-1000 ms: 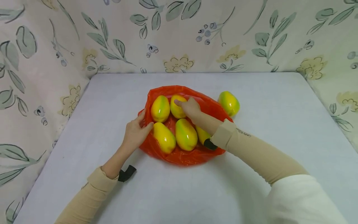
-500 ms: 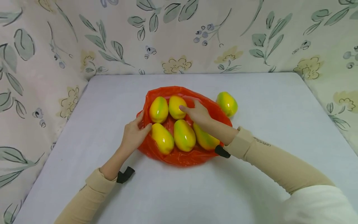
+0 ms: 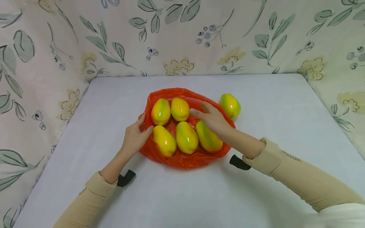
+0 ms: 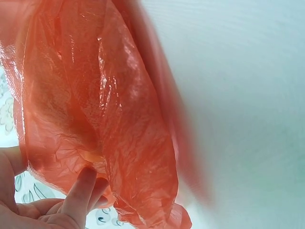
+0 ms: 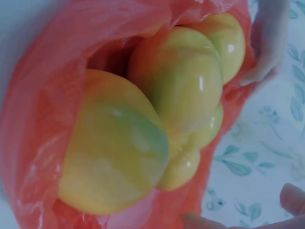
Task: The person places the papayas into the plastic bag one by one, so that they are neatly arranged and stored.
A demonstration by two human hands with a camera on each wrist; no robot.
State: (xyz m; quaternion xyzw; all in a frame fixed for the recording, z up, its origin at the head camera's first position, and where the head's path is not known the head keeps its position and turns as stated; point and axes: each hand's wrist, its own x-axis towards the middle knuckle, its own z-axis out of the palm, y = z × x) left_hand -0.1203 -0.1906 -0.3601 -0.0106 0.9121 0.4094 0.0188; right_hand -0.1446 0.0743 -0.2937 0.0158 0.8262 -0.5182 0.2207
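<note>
A red plastic bag [image 3: 185, 163] lies with its mouth spread, holding several glossy yellow-green mangoes [image 3: 186, 137]. At its left rim, my left hand [image 3: 135, 136] pinches the plastic, thumb on the inner side. The left wrist view has the fingers of that hand [image 4: 71, 205] against the crinkled bag [image 4: 133, 133]. My right hand [image 3: 212, 120] hovers over the bag's right part with thumb and fingers apart, holding nothing. In the right wrist view, a mango [image 5: 114, 148] fills the near side of the bag's opening, and my right fingertips show at the lower right.
One more mango [image 3: 230, 106] lies outside the bag, just beyond its right back rim. The white table [image 3: 182, 199] extends around the bag. A floral cloth [image 3: 182, 38] hangs behind and at the sides. Black wrist-camera pieces [image 3: 240, 162] stick out under the sleeves.
My right hand has drawn back to the right, away from the back middle mango, uncovering the front right one. My left hand keeps its hold on the rim.
</note>
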